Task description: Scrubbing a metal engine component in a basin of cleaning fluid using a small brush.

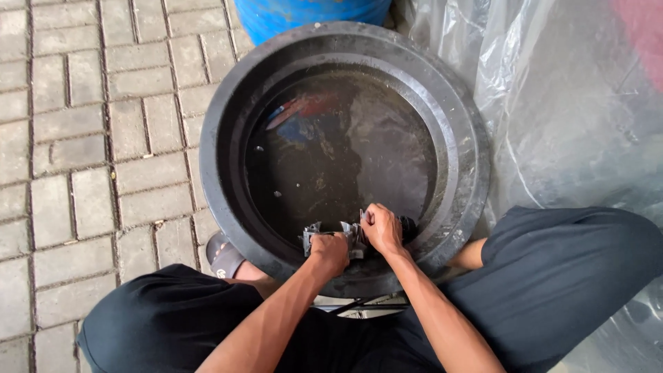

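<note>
A large round black tub (228, 103) stands on the paving, filled with dark water (345, 145) that mirrors blue and red shapes. At its near rim, both my hands grip a grey metal part (349, 233) held just over the water. My left hand (330, 250) closes on the part's left end. My right hand (382, 228) closes on its right end, next to a black round piece (407, 225). The part's lower side is hidden by my fingers.
Grey brick paving (83, 138) spreads to the left. A blue barrel (311, 14) stands behind the tub. Clear plastic sheeting (573, 103) covers the right side. My knees in black trousers flank the tub, and a sandalled foot (224, 257) rests at its left base.
</note>
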